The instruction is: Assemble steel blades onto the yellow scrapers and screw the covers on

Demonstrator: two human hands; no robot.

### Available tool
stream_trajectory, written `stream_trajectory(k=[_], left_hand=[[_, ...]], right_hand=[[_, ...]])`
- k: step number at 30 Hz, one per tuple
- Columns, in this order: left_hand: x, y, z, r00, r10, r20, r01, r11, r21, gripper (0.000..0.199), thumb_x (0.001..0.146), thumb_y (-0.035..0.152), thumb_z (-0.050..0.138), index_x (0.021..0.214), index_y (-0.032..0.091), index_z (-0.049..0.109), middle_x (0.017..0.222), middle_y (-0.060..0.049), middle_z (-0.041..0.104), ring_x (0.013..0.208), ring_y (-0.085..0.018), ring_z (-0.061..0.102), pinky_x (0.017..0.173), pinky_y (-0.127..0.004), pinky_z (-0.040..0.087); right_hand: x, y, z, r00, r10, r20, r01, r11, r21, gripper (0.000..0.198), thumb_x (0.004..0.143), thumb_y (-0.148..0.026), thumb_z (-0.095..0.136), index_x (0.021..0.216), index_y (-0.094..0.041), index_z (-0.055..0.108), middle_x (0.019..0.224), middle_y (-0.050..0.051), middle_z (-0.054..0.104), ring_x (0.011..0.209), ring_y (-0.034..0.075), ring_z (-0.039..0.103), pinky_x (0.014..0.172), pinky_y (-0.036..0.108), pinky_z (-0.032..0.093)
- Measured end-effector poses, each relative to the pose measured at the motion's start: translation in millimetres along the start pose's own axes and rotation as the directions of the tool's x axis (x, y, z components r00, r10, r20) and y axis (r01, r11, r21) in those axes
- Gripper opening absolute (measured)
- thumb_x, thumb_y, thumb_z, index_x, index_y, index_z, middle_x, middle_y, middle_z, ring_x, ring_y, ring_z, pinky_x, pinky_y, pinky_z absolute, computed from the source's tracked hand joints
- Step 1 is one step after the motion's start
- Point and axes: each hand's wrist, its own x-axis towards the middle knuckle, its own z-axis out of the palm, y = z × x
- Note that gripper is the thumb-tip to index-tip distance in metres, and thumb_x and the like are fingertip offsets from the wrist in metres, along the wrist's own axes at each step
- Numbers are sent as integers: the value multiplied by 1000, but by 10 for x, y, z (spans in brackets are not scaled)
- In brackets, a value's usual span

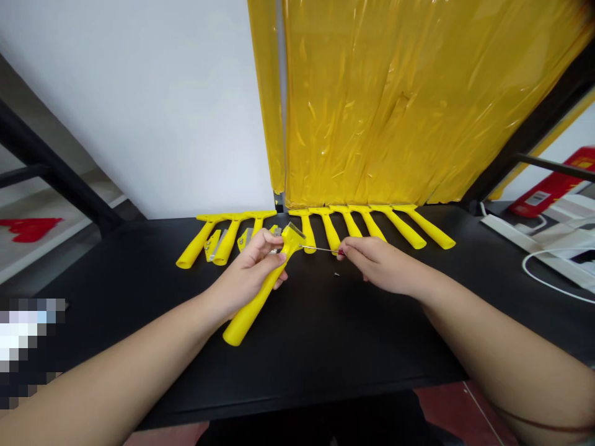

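head view, everything placed off the held yellow tool (pixel 260 303): it is tilted, wide head up and away from the person, thick round handle end down toward the near side, above the black table (pixel 353 341). left hand (pixel 258 263) is closed on it just below the head, thumb on the near face, fingers wrapped behind. right hand (pixel 374 263), to the right of the held tool, pinches the red handle of a thin screwdriver (pixel 321 249) (most of that handle is hidden by fingers). shaft runs level toward the held tool, tip at the right side of its head, looks like contact.

small metal piece (pixel 337 274) lies on the table, right of the held tool, below the shaft. behind and left of the held tool: three like yellow tools in a row, with small yellow plates (pixel 212 244) carrying metal bits between them. behind and right: a row of six more yellow tools (pixel 409 229), handles toward the near side. beyond them, yellow film (pixel 385 111); white panel (pixel 162 93) behind and to the left. far right of the held tool: white cable (pixel 558 251), red package (pixel 551 183).
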Motion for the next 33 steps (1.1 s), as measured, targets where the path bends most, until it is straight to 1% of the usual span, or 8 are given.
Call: stream_trajectory(k=[3, 7, 12, 18, 21, 24, 29, 33], left_hand=[[-10, 7, 11, 999, 28, -34, -28, 1000, -4, 26, 90, 26, 72, 100, 26, 47, 95, 4, 58, 64, -10, 63, 57, -25, 49], [-8, 5, 5, 996, 70, -58, -69, 997, 15, 24, 92, 27, 69, 102, 26, 47, 96, 4, 54, 69, -11, 64, 58, -25, 50], [-20, 20, 16, 994, 94, -47, -92, 995, 36, 25, 92, 27, 69, 102, 25, 47, 95, 4, 55, 67, -11, 64, 59, -26, 50], [-25, 31, 8, 991, 118, -66, -116, 992, 43, 23, 94, 26, 67, 102, 25, 45, 94, 4, 54, 68, -10, 63, 60, -26, 50], [-15, 0, -12, 990, 131, -59, -128, 991, 49, 23, 95, 26, 66, 103, 26, 45, 96, 4, 53, 69, -11, 63, 60, -26, 51], [-9, -35, -21, 991, 130, -38, -128, 991, 35, 22, 96, 27, 65, 104, 26, 45, 94, 5, 53, 69, -10, 64, 59, -25, 50], [5, -35, -27, 988, 147, -49, -145, 988, 47, 20, 96, 26, 64, 104, 25, 45, 93, 5, 54, 66, -9, 63, 60, -24, 50], [24, -19, -38, 982, 178, -55, -175, 983, 53, 21, 96, 25, 64, 103, 26, 45, 96, 4, 54, 66, -10, 64, 60, -26, 51]], right_hand=[[22, 52, 103, 994, -40, -104, 50, 994, 96, 15, 102, -38, 53, 107, -24, 55, 85, 1, 65, 69, 17, 55, 65, 30, 44], [53, 95, 167, 979, -25, -203, 45, 994, 96, 16, 100, -39, 58, 99, -24, 54, 80, 0, 62, 69, 17, 54, 63, 30, 40], [93, 92, 147, 984, 13, -177, 6, 995, 104, 41, 108, -46, 40, 83, -21, 62, 84, 5, 67, 79, 21, 60, 73, 34, 43], [89, 147, 166, 975, -109, -193, 149, 967, 208, 23, 99, -43, 62, 109, -25, 52, 76, -4, 56, 65, 16, 49, 63, 29, 39], [133, 191, 140, 973, -69, -220, 105, 982, 155, 23, 101, -45, 57, 95, -23, 58, 81, 1, 63, 72, 18, 55, 68, 31, 41], [184, 228, 120, 975, -2, -224, 30, 992, 124, 43, 105, -50, 44, 79, -21, 63, 75, 3, 62, 72, 19, 57, 70, 33, 41], [158, 225, 150, 980, -95, -172, 133, 966, 221, 23, 101, -47, 58, 106, -25, 54, 74, -3, 56, 63, 16, 47, 61, 29, 38], [153, 213, 172, 977, -41, -209, 76, 984, 161, 28, 103, -47, 53, 90, -23, 57, 78, 1, 61, 70, 18, 53, 65, 31, 39]])
